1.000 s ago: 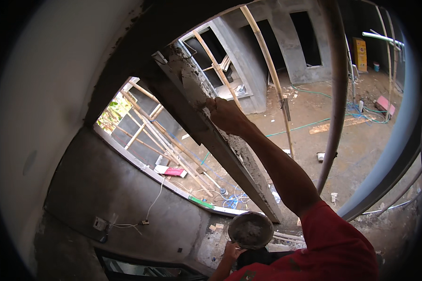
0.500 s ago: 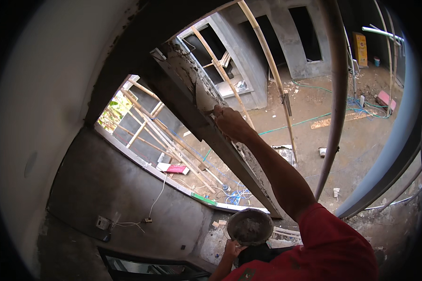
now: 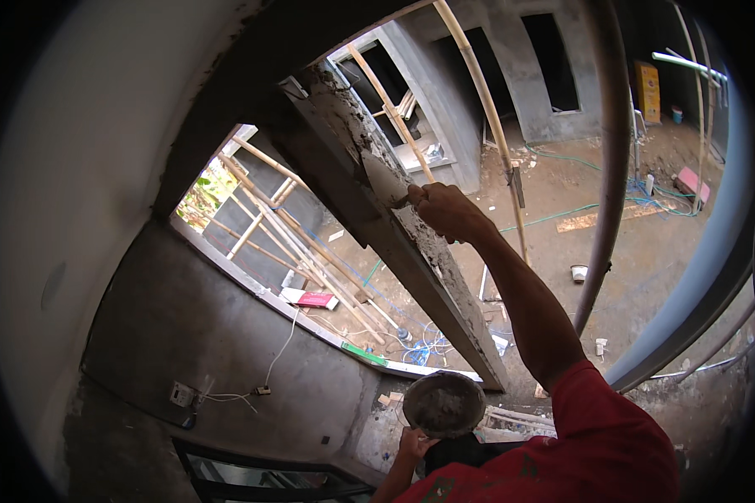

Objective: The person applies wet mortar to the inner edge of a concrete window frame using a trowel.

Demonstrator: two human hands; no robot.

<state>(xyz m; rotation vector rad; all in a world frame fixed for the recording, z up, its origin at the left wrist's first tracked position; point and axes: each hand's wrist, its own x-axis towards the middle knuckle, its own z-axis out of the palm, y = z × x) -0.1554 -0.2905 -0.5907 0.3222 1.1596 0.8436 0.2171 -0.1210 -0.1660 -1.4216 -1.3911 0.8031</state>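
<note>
My right hand [image 3: 447, 210] reaches up and away, its fingers wrapped round the handle of a trowel. The pale trowel blade [image 3: 383, 178] lies against the rough, partly mortared face of a slanting column [image 3: 432, 251]. Along the column's left side runs a straight board-like edge [image 3: 369, 220]. Low in the view, my left hand [image 3: 415, 444] grips the rim of a round, dark bowl [image 3: 408, 409]. Grey wet mortar [image 3: 446, 404] fills the bottom of the bowl, which is held close to my body.
Bamboo poles [image 3: 488, 92] stand beyond the column, and a thick pole [image 3: 608, 168] rises to my right. A grey wall with an outlet box [image 3: 182, 394] is at the left. Outside, hoses [image 3: 562, 216], a plank [image 3: 596, 220] and a small bucket [image 3: 579, 273] lie on the muddy ground.
My right hand has shifted a little to the right with the trowel, still at the column. The bowl in my left hand has barely moved; the view has turned slightly.
</note>
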